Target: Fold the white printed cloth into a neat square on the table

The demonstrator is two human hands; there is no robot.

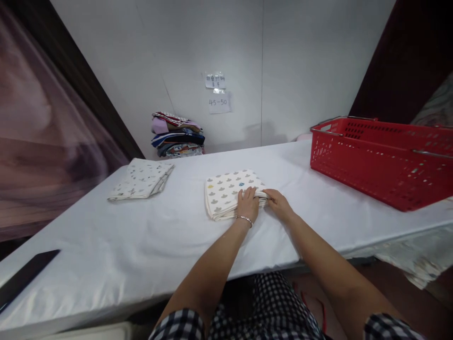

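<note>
A folded white cloth (226, 192) printed with grey cloud-like shapes, plus small yellow and blue ones, lies in several layers on the white-covered table. My left hand (247, 205), with a bracelet at the wrist, rests on top near its front right edge, fingers stretched over the fabric. At the right corner, my right hand (279, 204) pinches the layered edge between thumb and fingers. The thumb is partly hidden. To the left lies a second folded white cloth (143, 178) with a small grey and dark print, apart from both hands.
A red plastic basket (361, 163) with metal handles stands on the right of the table (141, 250). Folded fabrics (178, 134) are stacked at the back against the wall. A dark flat object (26, 276) lies at the near left edge. Paper signs (219, 102) hang on the wall.
</note>
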